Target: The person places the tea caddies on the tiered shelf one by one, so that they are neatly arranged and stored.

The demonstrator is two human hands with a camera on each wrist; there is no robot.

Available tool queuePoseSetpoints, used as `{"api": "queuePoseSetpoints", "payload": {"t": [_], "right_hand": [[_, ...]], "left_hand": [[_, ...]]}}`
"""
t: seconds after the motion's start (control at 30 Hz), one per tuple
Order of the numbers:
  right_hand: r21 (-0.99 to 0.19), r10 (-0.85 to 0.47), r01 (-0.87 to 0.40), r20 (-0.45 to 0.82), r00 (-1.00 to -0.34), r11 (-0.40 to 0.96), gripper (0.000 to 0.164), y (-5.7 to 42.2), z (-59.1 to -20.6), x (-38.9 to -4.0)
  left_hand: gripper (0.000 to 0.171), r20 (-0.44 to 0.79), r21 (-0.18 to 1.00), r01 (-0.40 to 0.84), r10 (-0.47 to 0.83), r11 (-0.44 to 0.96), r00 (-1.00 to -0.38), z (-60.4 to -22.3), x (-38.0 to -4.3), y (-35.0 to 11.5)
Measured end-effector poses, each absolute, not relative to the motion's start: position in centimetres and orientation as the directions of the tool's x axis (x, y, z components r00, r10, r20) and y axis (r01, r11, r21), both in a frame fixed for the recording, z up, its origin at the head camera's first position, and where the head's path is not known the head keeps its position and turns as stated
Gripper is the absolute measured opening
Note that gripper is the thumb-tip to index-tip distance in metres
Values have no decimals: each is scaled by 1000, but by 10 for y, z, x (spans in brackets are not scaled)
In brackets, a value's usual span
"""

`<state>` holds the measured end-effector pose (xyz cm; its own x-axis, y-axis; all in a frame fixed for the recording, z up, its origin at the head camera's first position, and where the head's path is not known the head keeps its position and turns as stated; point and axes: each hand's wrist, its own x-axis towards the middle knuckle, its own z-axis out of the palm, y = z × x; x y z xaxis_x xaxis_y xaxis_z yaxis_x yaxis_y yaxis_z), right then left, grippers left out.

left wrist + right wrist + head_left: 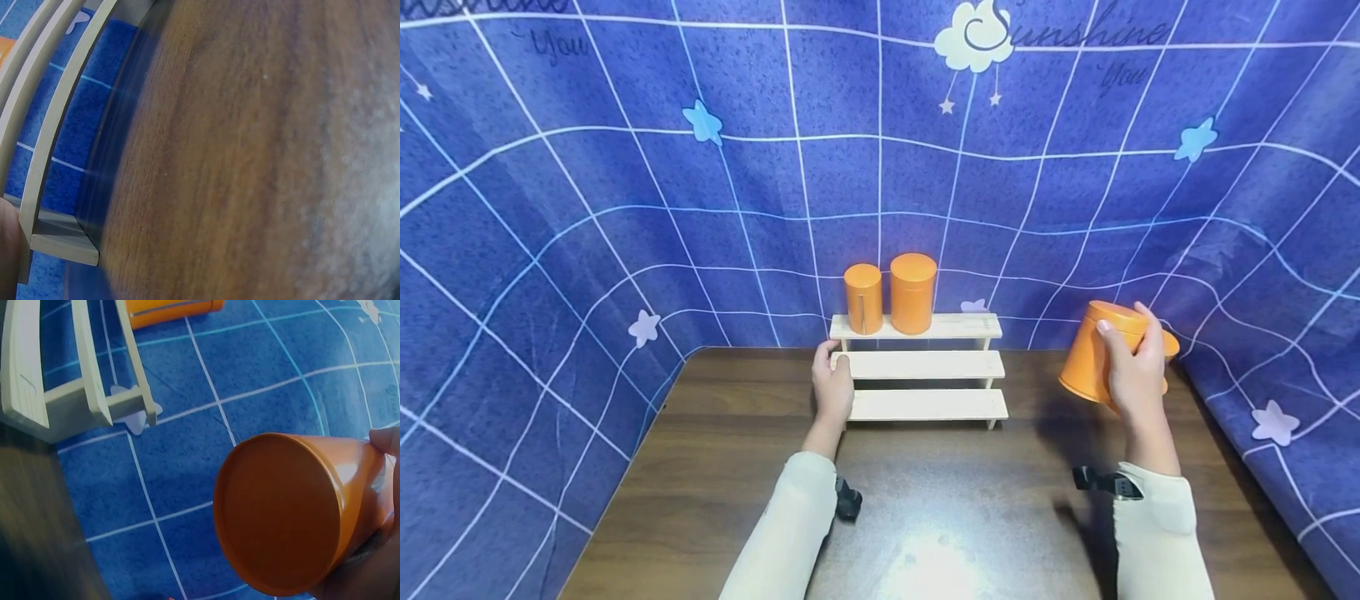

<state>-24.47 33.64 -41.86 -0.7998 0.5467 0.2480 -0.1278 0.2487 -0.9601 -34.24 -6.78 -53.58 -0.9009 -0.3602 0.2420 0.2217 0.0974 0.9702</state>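
A pale wooden three-step display rack (917, 364) stands at the back of the table. On its left end, my left hand (832, 390) grips the middle step between thumb and fingers. Two orange lidded canisters, a narrower one (863, 300) and a wider one (913, 294), stand upright on the top step. Off to the right, my right hand (1137, 371) holds a large orange canister (1084, 357) raised above the table and tilted. Its round base (278, 515) faces the right wrist camera. A rounded orange part (1171, 344) shows beyond that hand; what it is, I cannot tell.
The brown wood-grain table (730, 500) reflects a bright light near its front. A blue curtain (737, 183) with white grid lines and stars hangs behind and along both sides. Black wrist cameras (848, 500) are strapped over the white sleeves.
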Motion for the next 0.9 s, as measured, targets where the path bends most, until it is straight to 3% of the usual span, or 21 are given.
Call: {"api": "queuePoseSetpoints", "payload": {"t": [0.33,0.53,0.67,0.9], "right_hand": [[-948,458,-178,285,-842,262,59,314,-419,-249],[-947,445,-276,321,-836,165,48,300,-421,-250],[-931,365,-321,364,-857,175,63,294,-425,-252],[-877,232,-294,398,-888,379,107,285,-430,-254]], "left_hand": [[35,241,970,220,-363,99,-900,-534,-344,-69],[35,243,970,224,-356,94,-902,-535,-342,-68],[35,246,969,227,-357,95,-901,-536,-342,-68],[34,248,969,227,-357,98,-901,-536,-343,-68]]}}
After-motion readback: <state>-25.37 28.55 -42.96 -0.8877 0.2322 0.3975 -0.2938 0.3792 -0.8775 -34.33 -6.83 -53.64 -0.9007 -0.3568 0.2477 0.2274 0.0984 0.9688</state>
